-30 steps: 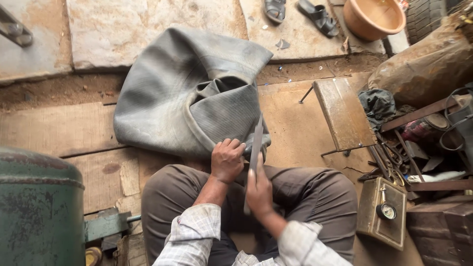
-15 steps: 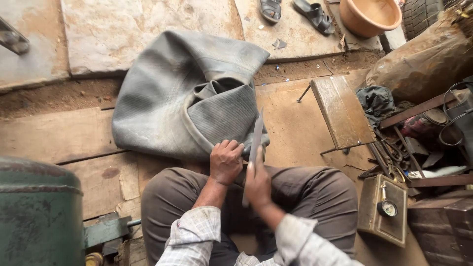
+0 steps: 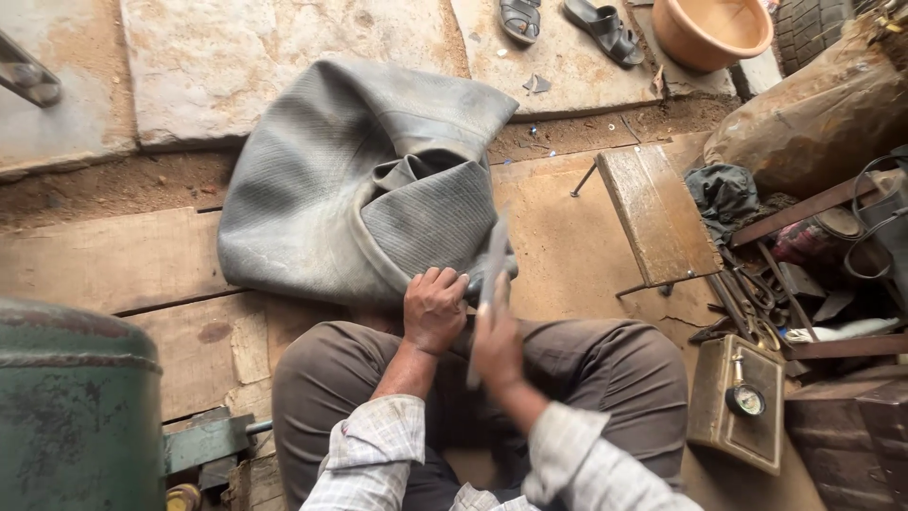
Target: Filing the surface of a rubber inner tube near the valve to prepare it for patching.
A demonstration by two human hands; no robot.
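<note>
Rough workshop floor of worn wooden planks (image 3: 104,260) and dusty stone slabs (image 3: 284,57), seen from above. Spread across it, a large grey rubber inner tube (image 3: 322,180): deflated, crumpled into thick folds, finely ribbed, matte and dust-dulled, with one ridged flap turned up at the middle. Left of the tube and nearer, a rounded green metal tank (image 3: 76,407), its paint chipped. Right of the tube, a small wooden stool (image 3: 657,213) on thin metal legs, tilted; beyond that, a heap of rusty metal tools (image 3: 747,293) and a boxy olive case with a round gauge (image 3: 742,402). Above the tube, a pair of dark sandals (image 3: 567,19) and an orange plastic basin (image 3: 709,28).

Seated cross-legged at the tube's near edge, in brown trousers and a pale checked shirt. Left hand (image 3: 433,308) pressed down on the tube's near edge, fingers curled over the rubber in a firm grip. Right hand (image 3: 497,345) clenched around a long flat grey tool (image 3: 492,274), probably a rasp or file, though too blurred to tell, standing nearly upright just beside the left hand, its tip over the tube's edge.

Against half a second ago: tool tipped a little more upright and more smeared by motion, right hand shifted slightly; tube, left hand and surroundings unchanged in place.
</note>
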